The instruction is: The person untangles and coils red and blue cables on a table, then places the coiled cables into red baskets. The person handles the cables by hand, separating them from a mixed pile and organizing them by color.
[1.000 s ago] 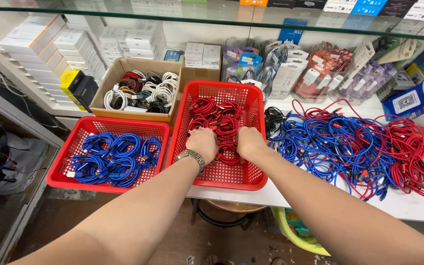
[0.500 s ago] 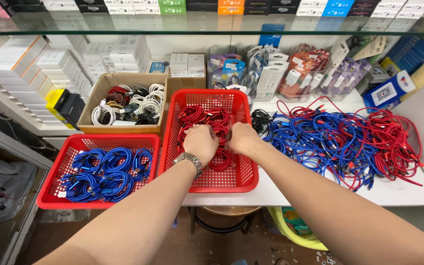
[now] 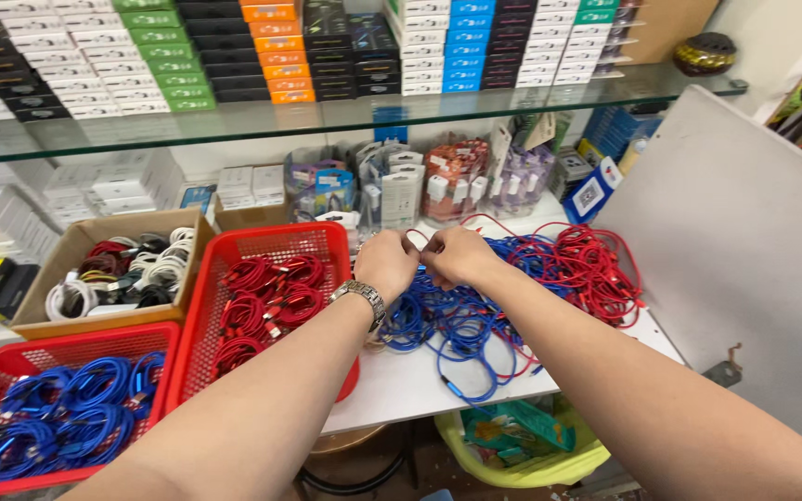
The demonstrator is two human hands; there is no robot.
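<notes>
Hands (image 3: pixel 424 260) now over loose cable pile (image 3: pixel 512 297)

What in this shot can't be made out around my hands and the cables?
Head view only:
- Fingers of the left hand and right hand: curled away, so what they pinch is hidden behind the knuckles.
- Loose pile of blue and red cables: too tangled to count; the forearms cover part of it.
- Red plastic basket of coiled blue cables: cut off by the left and bottom edges.
- Yellow bin under the table: mostly hidden by the tabletop and arm.
</notes>
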